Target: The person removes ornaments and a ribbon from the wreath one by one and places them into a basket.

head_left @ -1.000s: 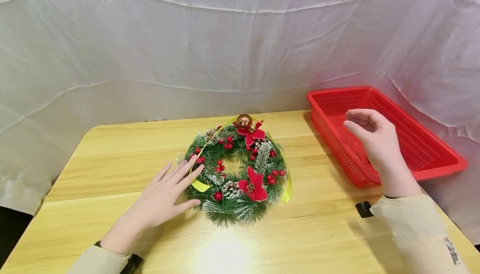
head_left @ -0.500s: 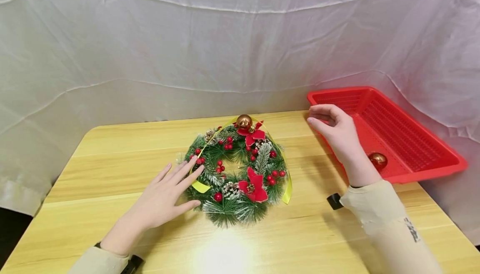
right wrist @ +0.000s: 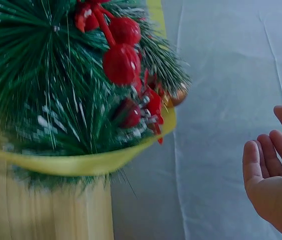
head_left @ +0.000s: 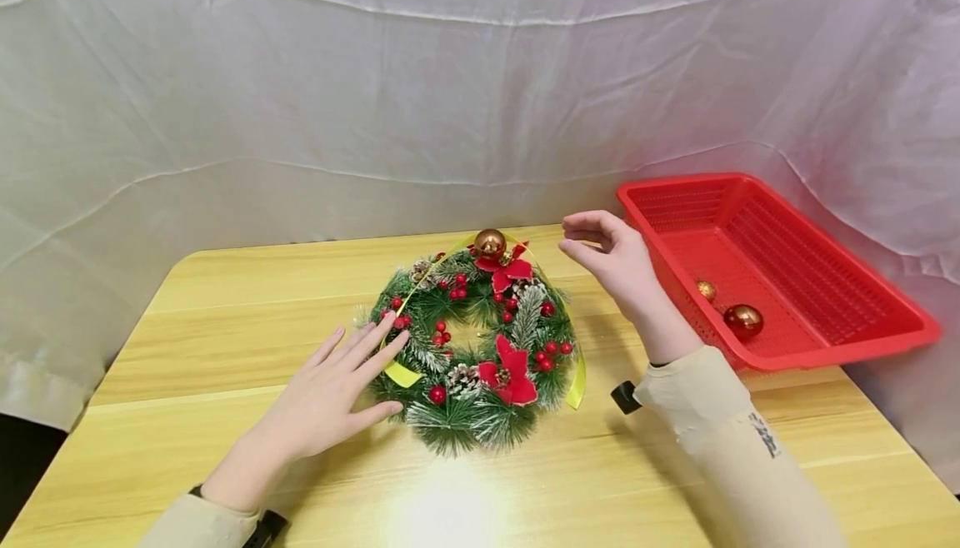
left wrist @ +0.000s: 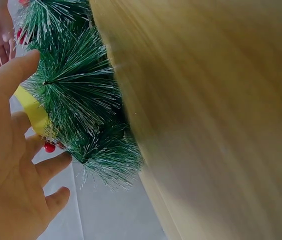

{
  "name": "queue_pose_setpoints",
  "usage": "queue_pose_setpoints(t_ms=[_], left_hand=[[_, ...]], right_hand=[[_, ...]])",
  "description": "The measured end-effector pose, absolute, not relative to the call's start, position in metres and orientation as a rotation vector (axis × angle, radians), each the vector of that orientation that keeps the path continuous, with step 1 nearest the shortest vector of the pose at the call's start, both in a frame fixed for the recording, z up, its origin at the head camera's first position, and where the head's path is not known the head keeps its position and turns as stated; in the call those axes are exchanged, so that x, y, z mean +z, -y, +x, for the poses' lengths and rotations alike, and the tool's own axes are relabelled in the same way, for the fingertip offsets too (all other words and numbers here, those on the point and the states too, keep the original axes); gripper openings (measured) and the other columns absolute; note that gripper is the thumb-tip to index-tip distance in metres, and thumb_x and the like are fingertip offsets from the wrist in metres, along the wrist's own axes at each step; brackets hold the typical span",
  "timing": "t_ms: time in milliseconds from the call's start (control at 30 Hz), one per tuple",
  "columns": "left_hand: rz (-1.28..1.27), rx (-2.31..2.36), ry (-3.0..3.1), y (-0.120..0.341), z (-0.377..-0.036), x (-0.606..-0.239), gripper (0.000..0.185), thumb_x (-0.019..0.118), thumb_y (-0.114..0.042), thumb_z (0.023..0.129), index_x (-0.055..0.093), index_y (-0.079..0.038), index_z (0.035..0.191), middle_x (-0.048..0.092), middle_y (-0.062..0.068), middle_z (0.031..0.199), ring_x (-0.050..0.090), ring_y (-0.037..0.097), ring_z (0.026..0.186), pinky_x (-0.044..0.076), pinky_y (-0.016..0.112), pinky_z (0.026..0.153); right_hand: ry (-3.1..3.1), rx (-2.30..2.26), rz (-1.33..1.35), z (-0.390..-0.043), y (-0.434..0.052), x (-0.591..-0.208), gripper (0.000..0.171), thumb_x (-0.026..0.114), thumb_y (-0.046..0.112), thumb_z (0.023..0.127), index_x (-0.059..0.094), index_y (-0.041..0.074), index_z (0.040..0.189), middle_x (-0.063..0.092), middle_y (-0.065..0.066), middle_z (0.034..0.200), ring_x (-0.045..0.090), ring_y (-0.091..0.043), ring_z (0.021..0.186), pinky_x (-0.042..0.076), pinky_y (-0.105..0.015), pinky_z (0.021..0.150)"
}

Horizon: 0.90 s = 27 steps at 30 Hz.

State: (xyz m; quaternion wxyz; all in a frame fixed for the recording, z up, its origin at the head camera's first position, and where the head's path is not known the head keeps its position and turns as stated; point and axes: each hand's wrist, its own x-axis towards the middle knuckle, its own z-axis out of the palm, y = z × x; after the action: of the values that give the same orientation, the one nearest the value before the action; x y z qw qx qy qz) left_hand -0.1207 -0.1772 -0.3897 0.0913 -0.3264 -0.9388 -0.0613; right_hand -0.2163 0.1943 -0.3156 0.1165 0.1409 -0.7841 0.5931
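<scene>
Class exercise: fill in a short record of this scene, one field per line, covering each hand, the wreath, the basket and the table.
Left hand: flat, fingers straight, resting on the wreath's left edge
Right hand: raised beside the wreath's upper right, fingers loosely curled, holding nothing
Wreath: lies flat on the table; gold ball at its top, yellow ribbon
Red basket: on the table's right, holds two gold baubles
Table: light wood

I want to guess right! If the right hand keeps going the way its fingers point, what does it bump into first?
Probably the gold ball on top of the wreath. The right hand points left toward it, though depth is hard to judge.
</scene>
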Motion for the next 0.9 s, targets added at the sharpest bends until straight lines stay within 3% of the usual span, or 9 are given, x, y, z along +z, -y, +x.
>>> queue_pose_setpoints(t_ms=[600, 900], left_hand=[[-0.977, -0.194, 2.769, 0.178, -0.121, -0.393, 0.082, 0.047, -0.063, 0.090, 0.019, -0.020, 0.154, 0.009, 0.002, 0.160, 0.024, 0.031, 0.141, 0.006, 0.049, 0.116], [-0.979, -0.194, 2.766, 0.177, -0.122, -0.393, 0.082, 0.048, -0.063, 0.090, 0.019, -0.021, 0.154, 0.010, 0.003, 0.160, 0.023, 0.031, 0.141, 0.005, 0.048, 0.116]], right_hand=[[2.343, 1.889, 0.453, -0.233, -0.153, -0.328, 0.034, 0.068, -0.001, 0.085, 0.058, -0.008, 0.117, 0.060, -0.021, 0.113, 0.059, -0.026, 0.103, 0.052, -0.028, 0.087], [2.428, 1.822, 0.441, -0.241, -0.142, -0.335, 0.034, 0.071, 0.003, 0.084, 0.060, -0.005, 0.115, 0.060, -0.025, 0.116, 0.059, -0.030, 0.106, 0.050, -0.033, 0.092]])
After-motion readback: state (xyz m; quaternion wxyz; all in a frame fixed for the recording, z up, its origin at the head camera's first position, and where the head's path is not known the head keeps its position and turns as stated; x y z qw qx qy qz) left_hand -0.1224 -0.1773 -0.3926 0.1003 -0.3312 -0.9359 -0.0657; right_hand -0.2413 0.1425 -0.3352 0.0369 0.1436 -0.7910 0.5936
